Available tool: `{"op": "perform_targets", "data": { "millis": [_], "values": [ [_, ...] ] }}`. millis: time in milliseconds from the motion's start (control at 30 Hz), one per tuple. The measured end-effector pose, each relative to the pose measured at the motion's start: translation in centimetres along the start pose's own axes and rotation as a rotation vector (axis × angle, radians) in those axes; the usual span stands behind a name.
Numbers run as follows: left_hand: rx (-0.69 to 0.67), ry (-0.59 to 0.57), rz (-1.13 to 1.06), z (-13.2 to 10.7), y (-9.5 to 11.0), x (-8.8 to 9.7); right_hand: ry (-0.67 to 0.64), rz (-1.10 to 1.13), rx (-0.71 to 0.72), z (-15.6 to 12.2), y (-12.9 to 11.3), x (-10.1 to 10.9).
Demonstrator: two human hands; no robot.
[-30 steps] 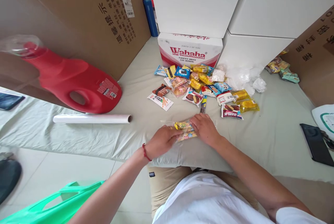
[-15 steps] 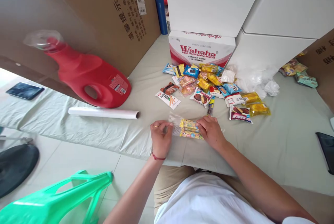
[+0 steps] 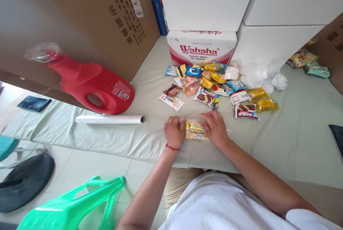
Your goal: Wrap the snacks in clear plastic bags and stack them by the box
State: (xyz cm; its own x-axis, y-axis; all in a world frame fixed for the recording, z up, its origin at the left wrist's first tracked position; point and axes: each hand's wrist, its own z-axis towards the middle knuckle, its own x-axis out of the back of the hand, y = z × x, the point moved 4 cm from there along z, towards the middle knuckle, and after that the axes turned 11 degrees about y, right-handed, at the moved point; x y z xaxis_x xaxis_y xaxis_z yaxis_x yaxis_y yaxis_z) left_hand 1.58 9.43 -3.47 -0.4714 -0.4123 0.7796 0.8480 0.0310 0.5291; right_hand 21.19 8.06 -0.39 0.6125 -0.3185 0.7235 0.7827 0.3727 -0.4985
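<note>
Small yellow snack packets (image 3: 195, 130) lie side by side in clear plastic film near the front of the covered table. My left hand (image 3: 174, 130) is closed at their left end, its fingers curled down on the film. Over the right end rests my right hand (image 3: 216, 130), its thumb on the packets and its index finger raised a little apart; it covers that end. A bit of clear film (image 3: 228, 132) pokes out beyond my right hand. Just past my right fingertips lies a narrow blue and yellow item (image 3: 215, 103).
Behind my hands is a pile of wrapped snacks (image 3: 206, 80), backed by a Wahaha carton (image 3: 201, 48). A white roll (image 3: 109, 119) and a red jug (image 3: 93, 83) lie left. Crumpled clear plastic (image 3: 264, 76) sits right. A green stool (image 3: 72, 205) stands on the floor.
My left hand has moved right, up against the packets, and the loose film on that side is gathered under it. My right index finger has lifted. The view has shifted slightly.
</note>
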Motion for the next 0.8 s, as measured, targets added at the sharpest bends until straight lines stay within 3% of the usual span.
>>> {"op": "perform_targets", "data": {
  "millis": [100,167,267,367,500,667,800],
  "values": [
    [0.035,-0.054,0.067,-0.1,0.3,-0.3,-0.134,0.021,0.279,-0.3,-1.3,0.2],
    [0.063,-0.057,0.088,0.1,0.6,-0.1,-0.204,0.019,0.345,-0.7,-1.7,0.3],
    [0.125,-0.011,-0.006,0.6,1.5,0.8,-0.218,-0.005,0.303,-1.0,-1.7,0.4],
    [0.222,-0.02,-0.253,0.7,2.7,1.6,-0.235,0.003,0.283,-1.2,-1.6,0.0],
    [0.229,-0.216,-0.501,-0.3,4.5,1.7,-0.201,0.068,0.248,-1.6,-1.1,-0.4],
    [0.399,-0.426,-0.769,-1.4,3.9,1.0,-0.054,0.276,0.173,-2.4,-0.2,-0.5],
    [0.243,-0.239,-0.52,-2.3,3.7,1.1,0.017,0.296,0.023,-2.5,0.0,-0.3]
  ]
}}
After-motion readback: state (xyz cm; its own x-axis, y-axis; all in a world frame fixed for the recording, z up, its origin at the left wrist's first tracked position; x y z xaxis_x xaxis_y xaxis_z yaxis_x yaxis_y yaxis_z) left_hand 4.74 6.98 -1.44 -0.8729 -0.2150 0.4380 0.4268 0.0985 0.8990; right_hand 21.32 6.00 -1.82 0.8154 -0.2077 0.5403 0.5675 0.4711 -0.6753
